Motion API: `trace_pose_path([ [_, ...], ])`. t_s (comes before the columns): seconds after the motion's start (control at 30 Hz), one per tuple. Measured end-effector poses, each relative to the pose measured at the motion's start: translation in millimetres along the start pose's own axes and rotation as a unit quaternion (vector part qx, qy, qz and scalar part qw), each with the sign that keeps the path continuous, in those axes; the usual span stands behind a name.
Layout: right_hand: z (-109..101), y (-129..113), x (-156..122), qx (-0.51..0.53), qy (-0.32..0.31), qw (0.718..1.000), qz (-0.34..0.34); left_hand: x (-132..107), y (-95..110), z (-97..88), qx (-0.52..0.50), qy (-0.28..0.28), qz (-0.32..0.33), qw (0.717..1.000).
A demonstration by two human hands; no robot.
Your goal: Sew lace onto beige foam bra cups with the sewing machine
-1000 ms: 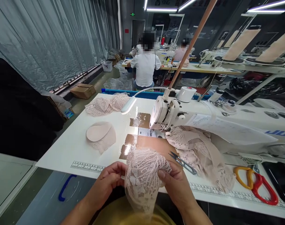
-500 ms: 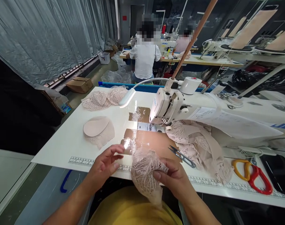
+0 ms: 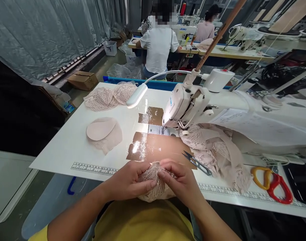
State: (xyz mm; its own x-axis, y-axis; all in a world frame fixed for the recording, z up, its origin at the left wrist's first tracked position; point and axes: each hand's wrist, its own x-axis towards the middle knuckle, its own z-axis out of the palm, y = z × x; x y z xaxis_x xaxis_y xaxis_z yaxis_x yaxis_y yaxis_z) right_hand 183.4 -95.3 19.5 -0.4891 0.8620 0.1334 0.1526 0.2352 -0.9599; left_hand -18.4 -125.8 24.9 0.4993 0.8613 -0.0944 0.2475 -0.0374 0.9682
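Both my hands grip one bunched piece of pale pink lace [image 3: 155, 189] at the near edge of the white sewing table [image 3: 74, 147]. My left hand [image 3: 129, 182] wraps its fingers round the lace from the left. My right hand [image 3: 179, 180] pinches it from the right, thumb on top. Just beyond the hands lie brown taped patches [image 3: 155, 147] and small thread snips [image 3: 198, 164]. The white sewing machine [image 3: 193, 103] stands behind, with a heap of lace fabric [image 3: 218, 154] under its arm.
A round beige pad on lace [image 3: 102, 132] and a lace pile [image 3: 110, 97] lie on the left. Scissors with orange and red handles [image 3: 270, 184] rest at the right. A gooseneck lamp [image 3: 136, 95] hangs over the table. Two people sit at machines behind.
My left hand, which had come off the lace, has closed on it again. The lace has been gathered into a small ball between both hands, lower and nearer my body.
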Motion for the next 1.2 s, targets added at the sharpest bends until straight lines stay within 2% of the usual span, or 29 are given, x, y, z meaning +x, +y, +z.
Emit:
trace_pose_path([
  [0.17, 1.1, -0.2, 3.6, -0.039, 0.063, 0.997, 0.013, 5.7, 7.4, -4.2, 0.017, 0.024, 0.008, 1.0],
  [0.3, 1.6, -0.3, 5.2, -0.063, 0.08, 0.995, 0.02, 10.6, 10.7, -4.7, 0.037, 0.048, 0.022, 0.998],
  [0.4, 0.6, 1.0, 6.8, -0.066, 0.08, 0.994, 0.03, 13.9, 11.0, -4.1, 0.047, 0.061, 0.024, 0.997],
  [0.5, -1.8, 2.8, 9.3, -0.046, 0.077, 0.993, 0.07, 17.2, 9.3, -3.8, 0.04, 0.065, 0.019, 0.997],
  [0.6, -5.0, 3.7, 12.2, -0.023, 0.044, 0.993, 0.105, 20.4, 5.7, -4.6, 0.023, 0.063, 0.015, 0.998],
  [0.67, -7.2, 3.1, 13.7, -0.025, 0.025, 0.994, 0.101, 22.0, 3.2, -6.1, -0.003, 0.053, 0.012, 0.999],
  [0.8, -10.8, -0.6, 15.0, -0.039, 0.032, 0.995, 0.088, 24.5, 0.0, -10.8, -0.085, 0.018, 0.005, 0.996],
  [0.97, -11.1, 0.3, 16.5, -0.017, 0.033, 0.995, 0.095, 30.8, -3.6, -7.5, -0.12, 0.044, -0.005, 0.992],
  [1.07, -9.4, 6.9, 19.9, 0.054, 0.018, 0.99, 0.132, 36.6, -8.8, 4.5, -0.216, 0.062, -0.051, 0.973],
  [1.13, -10.1, 12.5, 22.5, 0.127, 0.004, 0.978, 0.166, 38.8, -11.3, 8.5, -0.321, 0.073, -0.097, 0.939],
  [1.2, -14.6, 17.8, 23.6, 0.189, 0.014, 0.965, 0.184, 37.0, -9.6, 0.3, -0.383, 0.11, -0.131, 0.908],
])
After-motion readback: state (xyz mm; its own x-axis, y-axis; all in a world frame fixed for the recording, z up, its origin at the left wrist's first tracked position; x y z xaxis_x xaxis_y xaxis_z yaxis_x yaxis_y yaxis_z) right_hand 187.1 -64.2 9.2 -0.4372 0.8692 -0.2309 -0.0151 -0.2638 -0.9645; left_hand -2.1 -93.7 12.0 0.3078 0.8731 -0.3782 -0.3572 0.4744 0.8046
